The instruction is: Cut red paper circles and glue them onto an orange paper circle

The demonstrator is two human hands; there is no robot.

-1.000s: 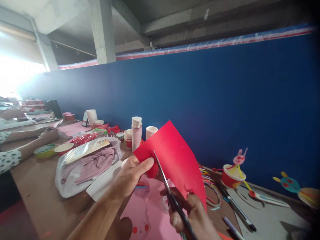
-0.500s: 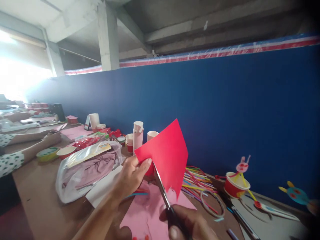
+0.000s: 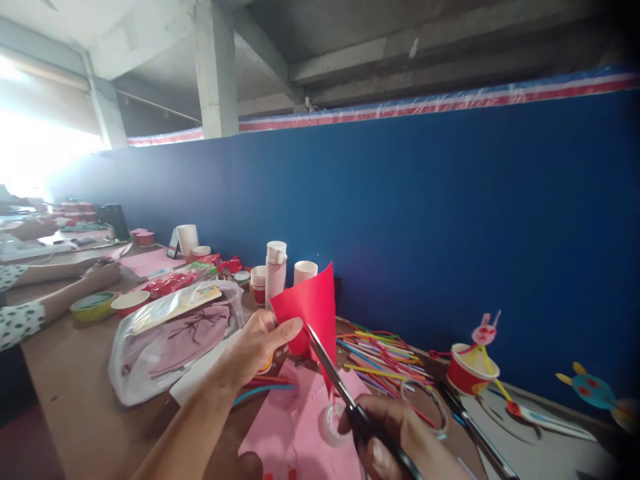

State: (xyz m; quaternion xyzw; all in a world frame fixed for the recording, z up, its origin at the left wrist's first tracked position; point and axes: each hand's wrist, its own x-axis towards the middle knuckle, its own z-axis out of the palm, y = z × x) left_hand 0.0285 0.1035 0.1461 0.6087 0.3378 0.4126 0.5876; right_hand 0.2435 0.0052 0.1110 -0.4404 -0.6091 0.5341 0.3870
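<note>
My left hand (image 3: 270,340) pinches the left edge of a sheet of red paper (image 3: 315,303), thumb on the near side. The paper stands upright above the table and curves away on its right. In my right hand (image 3: 395,433) is a pair of black-handled scissors (image 3: 333,373), fingers wrapped round the handles. The blade tips reach the red paper just right of my left thumb. Pink paper (image 3: 280,427) lies on the table below, with a white tape roll (image 3: 335,423) on it, partly behind my right fingers.
Colourful pipe cleaners (image 3: 385,360) lie right of the red paper. Farther right stands a red paper cup (image 3: 467,370) with a pink figure. A clear plastic bag (image 3: 175,340) sits left, near a white bottle (image 3: 276,270). Another person's arms (image 3: 65,293) rest at far left. A blue partition (image 3: 425,220) runs behind.
The red paper has turned and curled, showing a narrower face. The scissors and my right hand have shifted slightly right, uncovering the tape roll. My left hand has hardly moved.
</note>
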